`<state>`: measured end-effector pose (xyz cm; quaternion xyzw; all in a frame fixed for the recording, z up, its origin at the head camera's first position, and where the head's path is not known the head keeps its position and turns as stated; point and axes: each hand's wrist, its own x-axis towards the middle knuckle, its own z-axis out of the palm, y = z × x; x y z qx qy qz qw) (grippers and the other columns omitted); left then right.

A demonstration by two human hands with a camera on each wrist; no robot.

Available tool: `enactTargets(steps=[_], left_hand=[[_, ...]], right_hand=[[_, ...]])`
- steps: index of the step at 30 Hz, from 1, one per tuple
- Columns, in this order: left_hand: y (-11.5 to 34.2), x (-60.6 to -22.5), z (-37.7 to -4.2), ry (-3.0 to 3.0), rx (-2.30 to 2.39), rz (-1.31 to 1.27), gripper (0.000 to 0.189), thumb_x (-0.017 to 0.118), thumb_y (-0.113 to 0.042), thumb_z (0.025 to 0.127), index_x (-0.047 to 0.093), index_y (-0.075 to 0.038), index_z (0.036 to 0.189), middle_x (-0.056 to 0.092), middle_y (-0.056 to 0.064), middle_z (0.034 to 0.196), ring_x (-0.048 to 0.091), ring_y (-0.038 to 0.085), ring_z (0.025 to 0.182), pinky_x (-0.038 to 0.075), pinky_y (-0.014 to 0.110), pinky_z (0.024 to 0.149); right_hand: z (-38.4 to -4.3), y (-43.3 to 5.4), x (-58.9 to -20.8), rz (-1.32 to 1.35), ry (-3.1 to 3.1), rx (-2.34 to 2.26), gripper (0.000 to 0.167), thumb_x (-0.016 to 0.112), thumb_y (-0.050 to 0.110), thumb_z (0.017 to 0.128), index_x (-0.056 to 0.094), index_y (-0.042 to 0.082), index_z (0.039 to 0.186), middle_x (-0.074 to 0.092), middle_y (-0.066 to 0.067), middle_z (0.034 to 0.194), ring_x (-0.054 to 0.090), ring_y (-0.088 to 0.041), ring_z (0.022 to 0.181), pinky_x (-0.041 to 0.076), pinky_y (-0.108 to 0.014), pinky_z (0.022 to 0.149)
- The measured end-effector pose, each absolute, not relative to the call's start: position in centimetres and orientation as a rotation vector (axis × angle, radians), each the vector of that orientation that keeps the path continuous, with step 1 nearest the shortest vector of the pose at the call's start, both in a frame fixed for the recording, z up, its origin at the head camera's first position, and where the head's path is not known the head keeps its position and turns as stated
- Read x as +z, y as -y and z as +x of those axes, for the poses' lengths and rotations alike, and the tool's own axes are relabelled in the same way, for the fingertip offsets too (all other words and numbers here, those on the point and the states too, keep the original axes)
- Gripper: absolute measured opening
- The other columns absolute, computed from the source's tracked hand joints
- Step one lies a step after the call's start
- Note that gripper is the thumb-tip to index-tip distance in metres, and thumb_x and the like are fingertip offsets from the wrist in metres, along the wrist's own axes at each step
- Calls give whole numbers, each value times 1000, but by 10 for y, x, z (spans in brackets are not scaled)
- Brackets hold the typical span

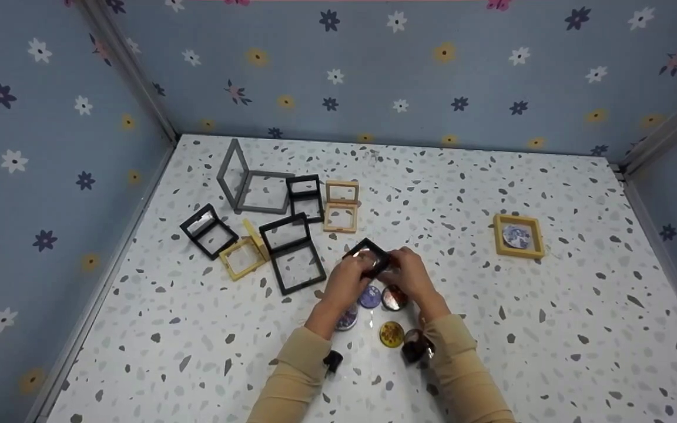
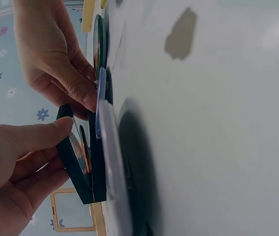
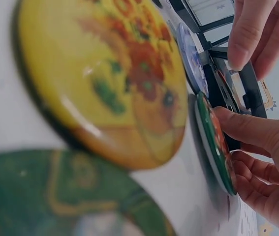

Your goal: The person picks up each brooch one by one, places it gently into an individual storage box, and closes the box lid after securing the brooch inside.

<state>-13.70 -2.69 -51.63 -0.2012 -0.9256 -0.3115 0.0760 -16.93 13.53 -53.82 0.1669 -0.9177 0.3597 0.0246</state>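
Observation:
Both hands meet at a small black display frame [image 1: 381,258] whose two halves stand slightly apart at an angle. My left hand [image 1: 345,283] grips it from one side, thumb on the upper half [image 2: 68,162]. My right hand [image 1: 412,273] pinches the other end, close to the tabletop. Between the halves sits a round badge [image 2: 84,150], its picture mostly hidden. Just in front lie a purple-blue badge [image 1: 370,296] and a red badge with a green rim [image 3: 215,142]. Nearer are a yellow flower badge [image 1: 392,333] and another purple badge [image 1: 347,320], partly behind the left wrist.
Several open frames stand to the left, among them a large grey one [image 1: 265,210], a black one [image 1: 315,264], a yellow one [image 1: 237,273] and a tan one [image 1: 341,230]. Far right lies a yellow frame [image 1: 500,241] holding a blue-and-white badge [image 1: 518,236]. Flowered walls border the speckled table.

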Motion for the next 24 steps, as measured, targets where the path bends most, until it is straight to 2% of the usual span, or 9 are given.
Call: enactTargets(steps=[9, 16, 20, 24], left_hand=[[22, -518, -137, 2832, -853, -589, 8, 71, -3, 69, 70, -8, 75, 62, 6, 86, 58, 21, 84, 46, 32, 75], [19, -516, -135, 2884, -738, -563, 7, 73, -4, 66, 69, -8, 70, 60, 6, 81, 58, 22, 78, 47, 32, 69], [16, -516, -136, 2894, -702, -544, 4, 71, -4, 69, 68, -7, 69, 61, 8, 83, 59, 24, 77, 47, 33, 69], [14, -513, -136, 2902, -659, -511, 9, 64, 0, 70, 62, -6, 64, 61, 9, 79, 59, 25, 71, 48, 35, 63]], right_hand=[[-169, -135, -536, 512, 2860, 1117, 32, 78, 10, 64, 66, -1, 91, 56, -7, 79, 53, -22, 72, 44, -35, 69], [-169, -134, -536, 443, 2941, 1137, 33, 76, 13, 68, 65, 0, 96, 56, -6, 82, 54, -19, 75, 45, -32, 70], [-169, -134, -536, 443, 2943, 1119, 33, 77, 14, 67, 65, 1, 95, 55, -6, 82, 53, -18, 74, 45, -32, 69], [-169, -135, -536, 456, 2928, 1124, 33, 77, 13, 66, 65, 0, 94, 55, -6, 81, 53, -19, 73, 44, -33, 69]])
